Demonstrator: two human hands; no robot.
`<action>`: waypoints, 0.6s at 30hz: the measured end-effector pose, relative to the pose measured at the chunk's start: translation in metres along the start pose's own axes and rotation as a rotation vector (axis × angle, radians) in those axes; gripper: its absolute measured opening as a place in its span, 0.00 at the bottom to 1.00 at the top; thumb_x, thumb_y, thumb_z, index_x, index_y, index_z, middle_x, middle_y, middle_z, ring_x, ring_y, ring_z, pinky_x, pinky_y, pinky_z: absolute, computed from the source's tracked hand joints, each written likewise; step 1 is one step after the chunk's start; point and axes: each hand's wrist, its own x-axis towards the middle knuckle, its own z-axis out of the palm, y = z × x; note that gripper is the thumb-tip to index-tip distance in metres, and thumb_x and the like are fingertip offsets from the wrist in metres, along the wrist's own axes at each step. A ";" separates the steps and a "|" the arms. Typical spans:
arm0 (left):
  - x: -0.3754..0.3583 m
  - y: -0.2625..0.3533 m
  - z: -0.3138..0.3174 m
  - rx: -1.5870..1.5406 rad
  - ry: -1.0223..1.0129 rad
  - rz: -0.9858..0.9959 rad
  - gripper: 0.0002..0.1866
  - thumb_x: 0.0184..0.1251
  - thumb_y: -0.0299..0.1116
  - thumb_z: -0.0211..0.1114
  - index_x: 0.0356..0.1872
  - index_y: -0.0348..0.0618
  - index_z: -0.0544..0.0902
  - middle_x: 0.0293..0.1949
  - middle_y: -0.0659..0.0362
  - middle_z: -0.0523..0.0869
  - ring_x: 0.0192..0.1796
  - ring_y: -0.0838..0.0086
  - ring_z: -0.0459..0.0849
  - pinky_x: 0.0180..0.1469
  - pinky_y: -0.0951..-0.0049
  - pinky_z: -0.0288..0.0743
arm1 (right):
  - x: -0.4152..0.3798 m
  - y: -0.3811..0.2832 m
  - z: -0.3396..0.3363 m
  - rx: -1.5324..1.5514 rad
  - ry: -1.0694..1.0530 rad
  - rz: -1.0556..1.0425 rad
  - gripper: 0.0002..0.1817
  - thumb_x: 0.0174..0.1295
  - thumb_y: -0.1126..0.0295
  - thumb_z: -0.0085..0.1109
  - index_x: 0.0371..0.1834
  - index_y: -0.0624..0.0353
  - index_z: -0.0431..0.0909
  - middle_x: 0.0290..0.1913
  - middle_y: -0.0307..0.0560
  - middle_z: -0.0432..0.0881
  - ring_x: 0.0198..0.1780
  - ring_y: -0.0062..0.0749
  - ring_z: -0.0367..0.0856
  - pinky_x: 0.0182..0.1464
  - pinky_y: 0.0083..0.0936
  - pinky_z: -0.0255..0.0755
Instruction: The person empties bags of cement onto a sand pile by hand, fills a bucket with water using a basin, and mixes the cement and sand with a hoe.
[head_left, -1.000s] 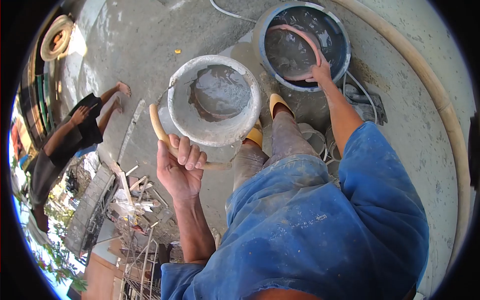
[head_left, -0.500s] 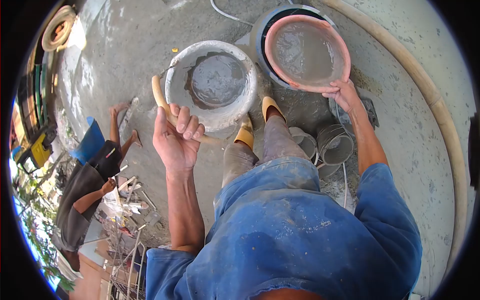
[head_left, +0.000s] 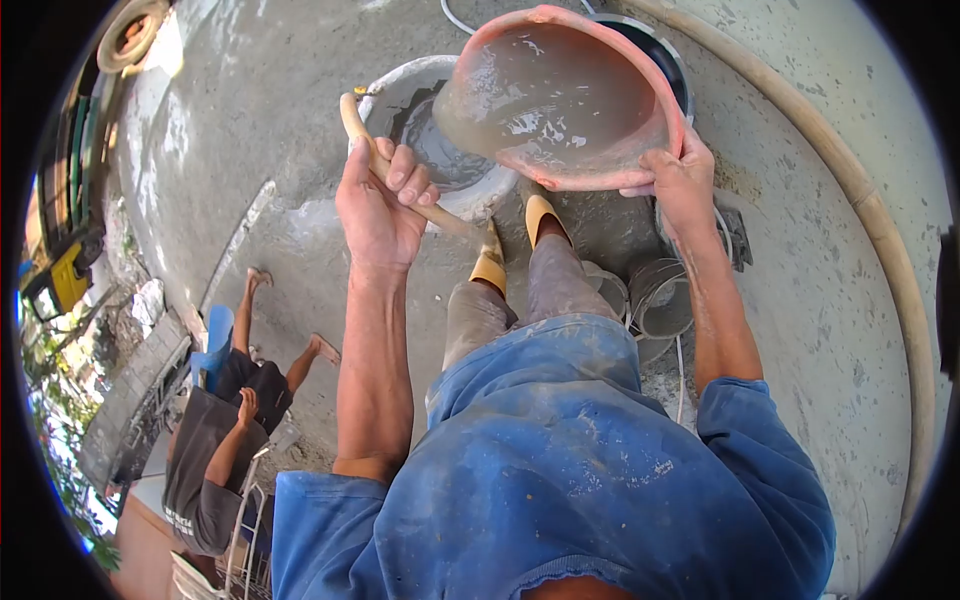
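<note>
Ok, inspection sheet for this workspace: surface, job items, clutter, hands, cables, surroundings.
Surface: grey floor, lighter patches.
Job items: pink basin tilted, grey liquid bulging over its left lip above pale tub; dark tub behind.
Clutter: small buckets beside the legs.
Hands: left hand grips curved handle; right hand grips the pink basin.
Cables: pale line on floor; cord or hose, cannot tell.
Surroundings: pole at right, another person at left.

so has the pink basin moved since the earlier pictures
Yes. Lifted from inside the dark tub, the pink basin has shifted left in view, its left lip now over the pale bucket.
</note>
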 end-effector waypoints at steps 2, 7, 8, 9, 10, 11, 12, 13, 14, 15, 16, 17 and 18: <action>0.000 0.002 -0.001 -0.007 -0.004 0.000 0.16 0.79 0.45 0.38 0.33 0.49 0.66 0.21 0.67 0.63 0.23 0.78 0.61 0.29 0.73 0.62 | -0.002 -0.006 0.015 -0.056 -0.014 -0.069 0.38 0.53 0.84 0.47 0.73 0.64 0.59 0.48 0.52 0.80 0.33 0.26 0.83 0.28 0.21 0.82; 0.001 0.004 -0.003 0.009 -0.002 0.021 0.15 0.79 0.44 0.40 0.32 0.49 0.66 0.21 0.66 0.63 0.23 0.77 0.61 0.29 0.71 0.62 | -0.011 -0.010 0.043 -0.415 0.080 -0.437 0.36 0.53 0.84 0.47 0.71 0.61 0.64 0.56 0.51 0.80 0.37 0.22 0.81 0.38 0.19 0.76; 0.001 0.005 -0.003 0.014 -0.007 0.013 0.15 0.79 0.44 0.40 0.32 0.49 0.66 0.21 0.66 0.63 0.23 0.77 0.61 0.29 0.71 0.62 | -0.015 -0.012 0.050 -0.536 0.105 -0.574 0.38 0.52 0.84 0.47 0.73 0.56 0.64 0.57 0.49 0.81 0.43 0.23 0.81 0.46 0.21 0.77; -0.001 0.006 -0.004 0.015 -0.008 0.018 0.15 0.78 0.44 0.40 0.32 0.49 0.66 0.21 0.66 0.63 0.23 0.77 0.61 0.30 0.71 0.62 | -0.023 -0.016 0.059 -0.609 0.155 -0.584 0.38 0.52 0.84 0.48 0.72 0.55 0.65 0.59 0.50 0.80 0.48 0.28 0.81 0.54 0.24 0.74; -0.002 0.008 -0.005 0.015 -0.010 0.030 0.15 0.78 0.44 0.40 0.32 0.49 0.66 0.21 0.66 0.63 0.23 0.77 0.61 0.30 0.71 0.61 | -0.025 -0.020 0.062 -0.606 0.162 -0.585 0.38 0.52 0.84 0.48 0.72 0.55 0.65 0.59 0.50 0.80 0.48 0.28 0.81 0.54 0.24 0.74; -0.003 0.010 -0.007 0.011 -0.004 0.029 0.15 0.78 0.44 0.40 0.32 0.48 0.65 0.21 0.66 0.63 0.23 0.77 0.61 0.30 0.71 0.61 | -0.027 -0.024 0.066 -0.618 0.148 -0.607 0.38 0.52 0.83 0.55 0.72 0.55 0.64 0.57 0.59 0.79 0.50 0.45 0.81 0.51 0.31 0.75; -0.006 0.012 -0.010 0.018 -0.006 0.028 0.15 0.78 0.44 0.40 0.32 0.48 0.65 0.21 0.66 0.63 0.23 0.77 0.61 0.30 0.71 0.61 | -0.031 -0.027 0.070 -0.631 0.132 -0.625 0.39 0.52 0.82 0.61 0.72 0.55 0.64 0.55 0.69 0.78 0.51 0.62 0.81 0.48 0.38 0.77; -0.009 0.013 -0.013 0.017 -0.015 0.045 0.15 0.78 0.42 0.38 0.34 0.46 0.66 0.22 0.65 0.64 0.23 0.77 0.62 0.30 0.71 0.61 | -0.040 -0.033 0.078 -0.610 0.167 -0.699 0.39 0.49 0.86 0.56 0.70 0.58 0.66 0.53 0.69 0.79 0.50 0.63 0.81 0.48 0.40 0.77; -0.011 0.015 -0.016 0.014 -0.027 0.064 0.15 0.78 0.41 0.37 0.35 0.45 0.67 0.22 0.64 0.64 0.23 0.77 0.63 0.29 0.72 0.62 | -0.044 -0.033 0.083 -0.607 0.176 -0.701 0.39 0.49 0.86 0.56 0.70 0.58 0.66 0.53 0.69 0.79 0.50 0.63 0.81 0.48 0.40 0.77; -0.011 0.014 -0.018 0.019 -0.034 0.061 0.15 0.78 0.41 0.37 0.35 0.45 0.67 0.22 0.64 0.64 0.23 0.77 0.63 0.29 0.72 0.62 | -0.047 -0.032 0.083 -0.609 0.172 -0.780 0.40 0.48 0.87 0.57 0.70 0.59 0.65 0.53 0.68 0.79 0.50 0.63 0.80 0.48 0.40 0.77; -0.011 0.014 -0.022 0.016 -0.032 0.066 0.15 0.77 0.41 0.37 0.35 0.45 0.67 0.22 0.64 0.64 0.23 0.77 0.63 0.30 0.71 0.62 | -0.050 -0.030 0.082 -0.612 0.166 -0.860 0.40 0.47 0.87 0.58 0.70 0.59 0.65 0.52 0.68 0.79 0.50 0.63 0.80 0.48 0.41 0.77; -0.012 0.015 -0.025 0.010 -0.033 0.073 0.15 0.77 0.40 0.37 0.34 0.45 0.68 0.21 0.64 0.64 0.23 0.76 0.63 0.30 0.71 0.62 | -0.044 -0.020 0.082 -0.603 0.204 -1.034 0.42 0.47 0.85 0.61 0.71 0.60 0.64 0.53 0.67 0.79 0.50 0.62 0.81 0.48 0.40 0.77; -0.013 0.017 -0.028 0.011 -0.040 0.072 0.15 0.77 0.40 0.37 0.34 0.45 0.68 0.21 0.64 0.64 0.23 0.76 0.63 0.30 0.71 0.62 | -0.049 -0.018 0.085 -0.605 0.211 -1.038 0.42 0.47 0.85 0.61 0.71 0.60 0.64 0.53 0.67 0.79 0.50 0.62 0.81 0.48 0.40 0.77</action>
